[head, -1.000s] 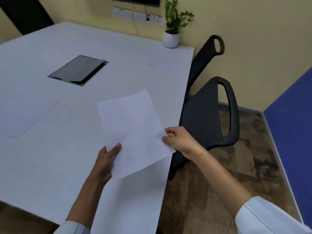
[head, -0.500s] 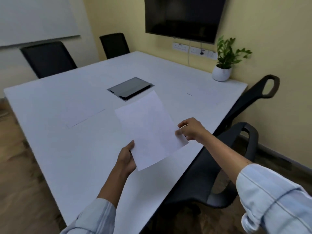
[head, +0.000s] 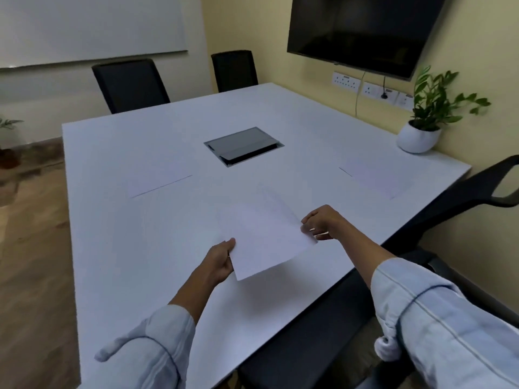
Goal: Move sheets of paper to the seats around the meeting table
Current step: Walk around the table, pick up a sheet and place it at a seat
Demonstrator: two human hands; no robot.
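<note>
A: Holding sheet (head: 266, 240) over table (head: 140, 248), by near chair (head: 323, 332). Left hand (head: 217, 262) pinches near corner, right hand (head: 323, 221) pinches right edge, so it stays flat for laying.

B: Farther out?

A: Two sheets down: left sheet (head: 160, 178), right sheet (head: 376, 178) by its chair (head: 463, 192).

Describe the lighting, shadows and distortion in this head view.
Head view: dim, soft light with a bluish cast on the table; a faint shadow lies under the held sheet; the TV is dark, without glare; wide-angle distortion slants the walls and table edges; both flat sheets barely stand out.
</note>
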